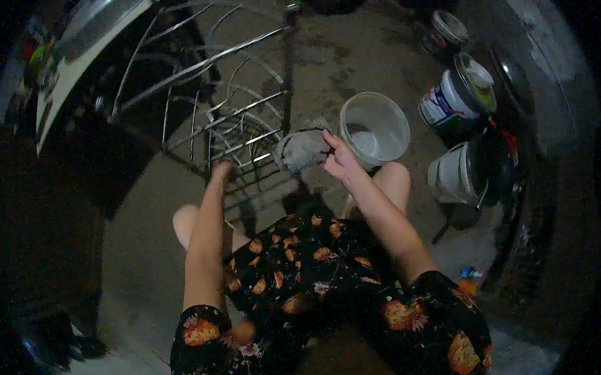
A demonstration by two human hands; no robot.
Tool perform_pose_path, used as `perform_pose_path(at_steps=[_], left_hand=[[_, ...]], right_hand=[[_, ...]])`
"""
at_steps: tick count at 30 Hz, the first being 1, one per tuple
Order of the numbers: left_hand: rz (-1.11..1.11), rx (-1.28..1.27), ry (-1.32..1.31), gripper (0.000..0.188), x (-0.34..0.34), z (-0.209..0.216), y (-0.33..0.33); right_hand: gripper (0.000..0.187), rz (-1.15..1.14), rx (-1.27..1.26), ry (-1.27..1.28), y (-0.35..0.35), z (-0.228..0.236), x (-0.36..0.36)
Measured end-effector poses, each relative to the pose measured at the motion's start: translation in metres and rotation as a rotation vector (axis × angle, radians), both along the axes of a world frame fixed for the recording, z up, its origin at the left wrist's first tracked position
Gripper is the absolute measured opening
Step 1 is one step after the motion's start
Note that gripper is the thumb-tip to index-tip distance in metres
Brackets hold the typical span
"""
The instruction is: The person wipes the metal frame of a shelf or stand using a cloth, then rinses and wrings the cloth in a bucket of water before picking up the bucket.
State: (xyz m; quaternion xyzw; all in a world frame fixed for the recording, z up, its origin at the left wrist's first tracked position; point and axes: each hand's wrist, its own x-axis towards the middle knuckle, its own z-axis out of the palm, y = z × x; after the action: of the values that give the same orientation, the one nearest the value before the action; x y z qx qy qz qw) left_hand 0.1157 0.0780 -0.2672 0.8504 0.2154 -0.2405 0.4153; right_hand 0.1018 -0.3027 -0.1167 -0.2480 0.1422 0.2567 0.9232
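Right hand [339, 160]: we find it raised ahead of the right knee, fingers closed on the edge of a grey rag [301, 150], a crumpled, dusty-looking cloth held up just left of the hand. Left hand [222, 169]: reaching forward at the end of a straight arm, it rests on the near bars of a chrome wire rack [225, 117]; whether the fingers wrap a bar or only touch it we cannot tell (the frame is dim and soft there).

Nearest to us: a black garment with an orange leaf print [304, 281], covering lap and both upper arms, with bare knees showing beyond it.

Middle ground: the rack, a frame of curved and straight shiny rods, spreads from the left hand toward the far left. The rag hangs just right of the rack's near end, close to it; contact is not clear. Just right of the rag stands a white plastic bucket [376, 128], open, pale inside, on the concrete floor [368, 57].

Right side: a white pail with a handle [455, 175] near the right knee, and farther off a paint can with a printed label [452, 98].

Far right: a small lidded tin [450, 28].

Far left: a white curved panel [87, 56] beyond the rack.
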Motion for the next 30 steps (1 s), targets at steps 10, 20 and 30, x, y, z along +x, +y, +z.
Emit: perform_pose_path(at_steps=[10,20,30], left_hand=[[-0.018,-0.752,0.187,0.027,-0.024,0.146,-0.216],[-0.016,-0.902,0.210,0.022,0.051,0.147,-0.318],[0.448,-1.257,0.247,0.021,0.140,0.101,-0.385]], right_hand=[[0.040,-0.616,0.194,0.201,-0.154,-0.020,0.041],[0.088,-0.031,-1.041,0.278,-0.220,-0.144,0.080],[0.049,1.004,-1.442,-0.173,-0.155,-0.195,0.030]])
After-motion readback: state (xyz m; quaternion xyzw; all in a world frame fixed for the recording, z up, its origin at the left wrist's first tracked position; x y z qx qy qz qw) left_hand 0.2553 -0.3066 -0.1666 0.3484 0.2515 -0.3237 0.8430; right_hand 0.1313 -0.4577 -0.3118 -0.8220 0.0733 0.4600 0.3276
